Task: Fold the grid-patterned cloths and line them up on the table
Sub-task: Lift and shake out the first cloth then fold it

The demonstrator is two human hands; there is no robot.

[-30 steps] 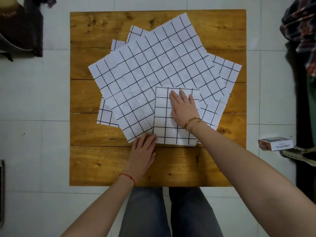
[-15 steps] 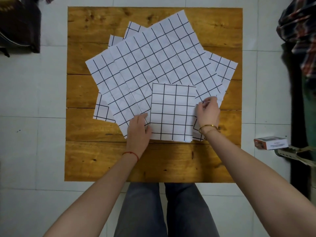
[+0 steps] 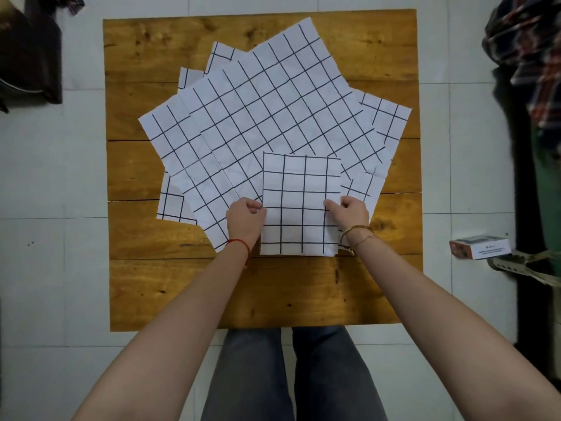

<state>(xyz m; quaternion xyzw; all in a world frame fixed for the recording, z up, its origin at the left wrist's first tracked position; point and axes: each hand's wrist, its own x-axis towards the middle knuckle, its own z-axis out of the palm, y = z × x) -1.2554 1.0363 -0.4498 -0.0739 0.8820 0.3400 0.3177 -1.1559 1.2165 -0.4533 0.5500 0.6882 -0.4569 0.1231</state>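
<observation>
Two hands grip one folded cloth [image 3: 300,205] by its side edges: our left hand [image 3: 245,220] pinches the left edge, our right hand [image 3: 349,212] pinches the right edge, fingers curled closed on the fabric. This small white square with black grid lines lies near the middle of the wooden table [image 3: 158,287], overlapping the near edge of a fanned pile of unfolded grid cloths [image 3: 258,117]. A small box [image 3: 478,247] lies on the tiled floor to our right.

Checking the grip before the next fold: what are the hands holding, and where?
The folded grid cloth: left hand pinches its left edge, right hand its right edge.
</observation>
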